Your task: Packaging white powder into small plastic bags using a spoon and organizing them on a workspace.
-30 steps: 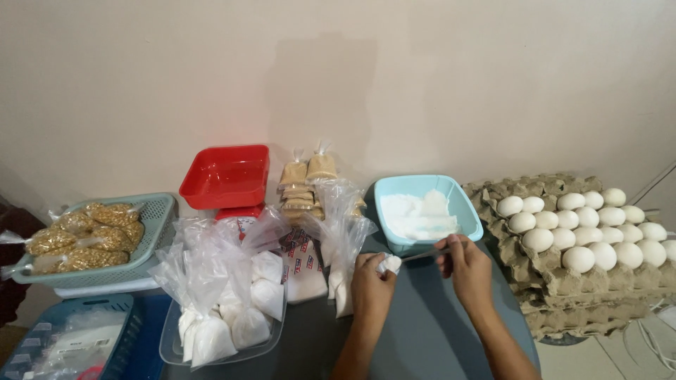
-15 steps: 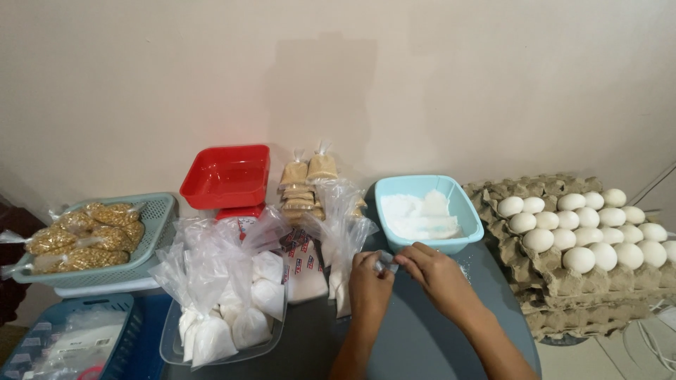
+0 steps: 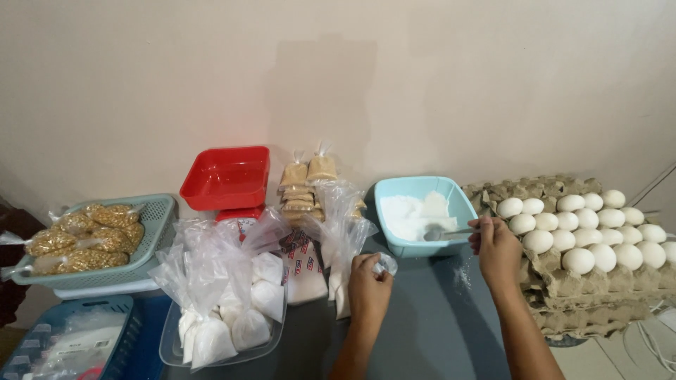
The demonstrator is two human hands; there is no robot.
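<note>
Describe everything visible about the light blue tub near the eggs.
The light blue tub is a squarish plastic basin with rounded corners and a thick rim, standing upright on the grey table between the stacked packets and the egg trays. It is partly filled with white powder, heaped toward its left and back. A metal spoon reaches in over the front right rim, its handle held by the right hand. The tub's right side sits close to the egg trays; contact cannot be judged.

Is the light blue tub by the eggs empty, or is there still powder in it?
Not empty. The light blue tub holds a heap of white powder on its left side, and the spoon in the right hand dips into it.
</note>
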